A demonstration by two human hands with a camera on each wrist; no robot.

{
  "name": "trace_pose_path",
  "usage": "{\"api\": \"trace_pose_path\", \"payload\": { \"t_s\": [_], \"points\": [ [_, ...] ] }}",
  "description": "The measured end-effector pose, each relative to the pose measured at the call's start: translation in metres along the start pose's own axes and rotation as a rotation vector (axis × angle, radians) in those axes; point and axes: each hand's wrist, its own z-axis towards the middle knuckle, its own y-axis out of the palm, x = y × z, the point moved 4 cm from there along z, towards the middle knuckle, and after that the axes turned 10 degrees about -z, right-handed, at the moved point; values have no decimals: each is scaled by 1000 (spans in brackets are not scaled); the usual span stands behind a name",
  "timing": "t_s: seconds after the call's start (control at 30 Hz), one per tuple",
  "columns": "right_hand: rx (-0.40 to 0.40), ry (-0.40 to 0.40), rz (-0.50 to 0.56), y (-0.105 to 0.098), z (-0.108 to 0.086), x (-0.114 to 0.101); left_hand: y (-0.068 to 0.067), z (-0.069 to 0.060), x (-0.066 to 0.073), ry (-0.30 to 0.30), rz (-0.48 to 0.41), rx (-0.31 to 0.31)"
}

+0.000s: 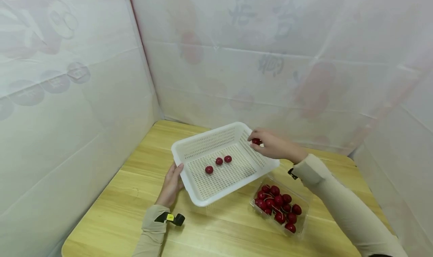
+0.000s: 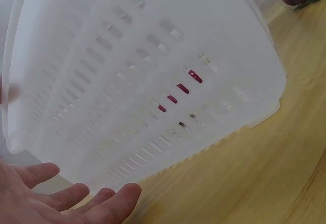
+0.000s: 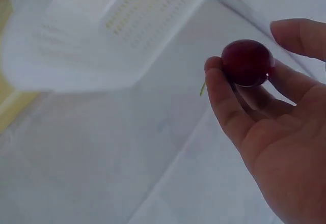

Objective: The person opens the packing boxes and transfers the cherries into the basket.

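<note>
A white perforated plastic basket [image 1: 223, 185] holds three dark red cherries [image 1: 209, 170] on its bottom. My left hand [image 1: 171, 185] grips the basket's left end, thumb over the rim; in the left wrist view its other fingers [image 2: 117, 203] spread beside the outer wall. Over the basket's right end, my right hand [image 1: 275, 146] holds another cherry [image 3: 247, 62] among its fingers, a short green stem sticking out. In the right wrist view the thumb stands a little off that fruit. The basket's wall shows red fruit through its slots in the left wrist view.
A clear plastic box [image 1: 304, 215] full of cherries with stems stands right of the basket, below my right forearm. The wooden table [image 1: 111, 208] is enclosed by pale printed sheets [image 1: 216, 80] at the back and both sides.
</note>
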Motion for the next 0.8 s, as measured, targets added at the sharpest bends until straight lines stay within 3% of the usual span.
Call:
{"api": "trace_pose_path", "payload": {
  "t_s": [0.17, 0.33, 0.43, 0.6, 0.8],
  "points": [
    [-84, -75, -53, 21, 33, -2, -1, 2, 0, 1, -3, 15],
    [-237, -33, -101, 43, 57, 7, 0, 4, -1, 1, 8, 23],
    [-317, -49, -115, 57, 69, 9, -1, 4, -1, 2, 0, 33],
    [-373, -62, -91, 73, 81, 7, -1, 6, -2, 10, 1, 25],
    [-460, 13, -86, 95, 85, 11, 3, 9, -4, 21, 4, 1]
  ]
}}
